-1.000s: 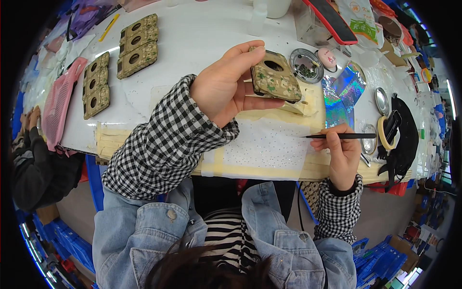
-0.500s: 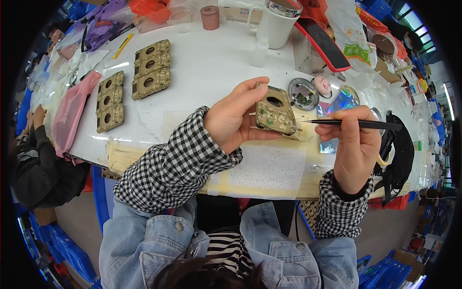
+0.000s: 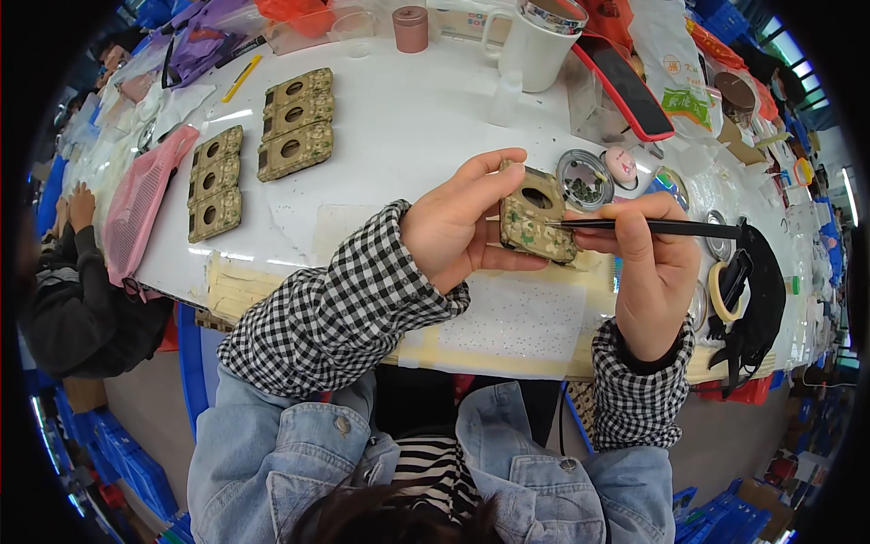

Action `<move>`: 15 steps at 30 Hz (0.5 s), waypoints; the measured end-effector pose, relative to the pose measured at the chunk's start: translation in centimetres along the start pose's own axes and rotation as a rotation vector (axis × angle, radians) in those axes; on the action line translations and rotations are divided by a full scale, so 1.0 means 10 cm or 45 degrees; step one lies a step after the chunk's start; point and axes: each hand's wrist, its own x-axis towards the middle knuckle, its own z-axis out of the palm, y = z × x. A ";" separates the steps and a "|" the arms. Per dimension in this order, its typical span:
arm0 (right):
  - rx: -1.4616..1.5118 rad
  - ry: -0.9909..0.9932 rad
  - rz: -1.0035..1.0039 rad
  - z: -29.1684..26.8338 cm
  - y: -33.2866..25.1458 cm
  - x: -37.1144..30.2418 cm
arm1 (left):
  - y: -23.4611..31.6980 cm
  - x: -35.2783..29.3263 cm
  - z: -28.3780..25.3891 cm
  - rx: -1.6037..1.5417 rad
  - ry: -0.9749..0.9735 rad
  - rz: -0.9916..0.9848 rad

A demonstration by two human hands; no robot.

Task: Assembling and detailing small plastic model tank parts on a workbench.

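My left hand (image 3: 464, 218) is closed around a camouflage-patterned case (image 3: 533, 228) with a round hole, holding it tilted above the table. Between the fingers of my right hand (image 3: 654, 272) are black tweezers (image 3: 671, 226), their tips at the front face of the case, just below the hole. Whether the tips grip anything is too small to tell. Just beyond the case lies a round clear dish (image 3: 585, 179) with small dark green bits in it. Under my hands, a white sheet dotted with tiny specks (image 3: 494, 317) lies at the table's near edge, framed by yellowish tape.
More camouflage cases lie in two rows, one (image 3: 216, 184) beside a pink mesh pouch (image 3: 149, 204), the other (image 3: 295, 124) farther back. A white mug (image 3: 535, 50) and a red-cased phone (image 3: 625, 89) stand beyond my hands. A black strap item (image 3: 761, 299) hangs at the right edge. Another person's hand (image 3: 82, 207) shows far left.
My right hand has brought the tweezers left, from beside the case onto its face. The case stays in my left hand. The whole view has shifted slightly.
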 end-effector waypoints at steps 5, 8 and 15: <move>-0.005 0.013 -0.010 0.01 0.00 0.00 | 0.01 0.00 0.02 0.008 0.008 -0.002; -0.023 0.014 -0.023 0.01 0.00 0.00 | 0.01 -0.01 0.02 0.008 0.014 0.000; -0.019 0.007 -0.024 0.01 0.01 0.00 | 0.00 0.00 0.03 0.009 0.034 0.004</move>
